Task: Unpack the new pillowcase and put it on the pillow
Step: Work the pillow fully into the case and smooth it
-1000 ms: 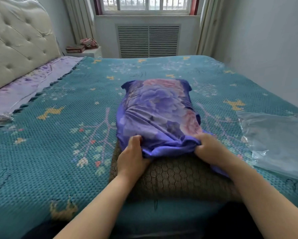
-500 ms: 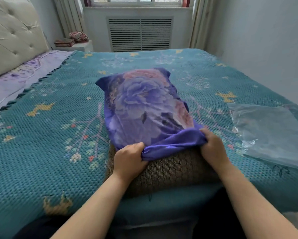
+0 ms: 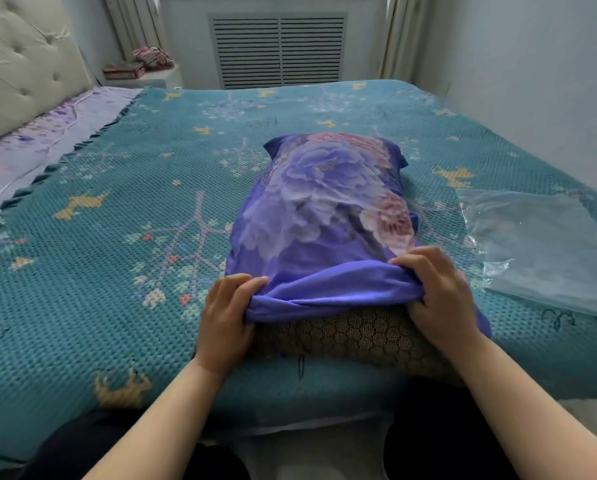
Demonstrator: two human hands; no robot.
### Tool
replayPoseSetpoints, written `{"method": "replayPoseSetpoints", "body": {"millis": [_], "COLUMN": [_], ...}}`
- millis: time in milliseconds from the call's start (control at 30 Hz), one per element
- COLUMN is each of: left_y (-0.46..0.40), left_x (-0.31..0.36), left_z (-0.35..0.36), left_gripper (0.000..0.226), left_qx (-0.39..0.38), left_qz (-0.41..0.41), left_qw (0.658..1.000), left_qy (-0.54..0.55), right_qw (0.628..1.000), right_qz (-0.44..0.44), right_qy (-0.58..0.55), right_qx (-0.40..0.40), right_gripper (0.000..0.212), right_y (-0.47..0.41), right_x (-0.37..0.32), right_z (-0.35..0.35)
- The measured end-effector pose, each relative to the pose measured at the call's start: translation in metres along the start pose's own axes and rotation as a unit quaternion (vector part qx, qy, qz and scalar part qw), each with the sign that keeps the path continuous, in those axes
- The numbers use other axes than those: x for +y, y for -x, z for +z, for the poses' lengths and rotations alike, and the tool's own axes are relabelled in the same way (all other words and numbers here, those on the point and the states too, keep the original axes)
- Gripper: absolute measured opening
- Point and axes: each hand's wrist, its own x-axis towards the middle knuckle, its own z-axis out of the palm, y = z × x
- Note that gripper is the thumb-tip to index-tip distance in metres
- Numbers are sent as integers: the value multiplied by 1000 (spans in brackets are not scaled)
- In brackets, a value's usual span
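Seen from the head camera, a purple floral pillowcase [image 3: 324, 216] covers most of a brown honeycomb-patterned pillow [image 3: 352, 337] lying on a teal patterned bedspread [image 3: 117, 237], the pillow's near end uncovered. Left hand [image 3: 226, 320] and right hand [image 3: 439, 292] each grip the bunched open hem, fingers curled round the cloth. Clear plastic packaging [image 3: 539, 247] lies just right of the pillow.
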Motion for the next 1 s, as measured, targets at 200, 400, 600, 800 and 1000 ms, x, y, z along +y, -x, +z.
{"method": "replayPoseSetpoints", "body": {"millis": [200,400,600,800,1000], "left_y": [2,2,22,54,62], "left_x": [4,21,24,-19,-13], "left_z": [-22,-43,-65,-59,-43], "left_gripper": [39,45,35,25,27], "left_qx": [24,53,45,-257,-325], "left_qz": [-59,-46,-14,-42,-25], "left_qw": [998,995,999,948,909], "left_qy": [22,65,-26,-184,-261], "right_qw": [996,998,990,940,888], "right_qz": [-54,20,55,111,128], "right_qy": [-48,-1,-66,127,185], "right_qx": [60,52,112,-298,-402], "right_gripper": [42,33,44,19,21], "right_y": [3,4,22,75,102], "right_x": [-22,-40,-49,-24,-26], "right_z": [4,-15,-34,-10,7]}}
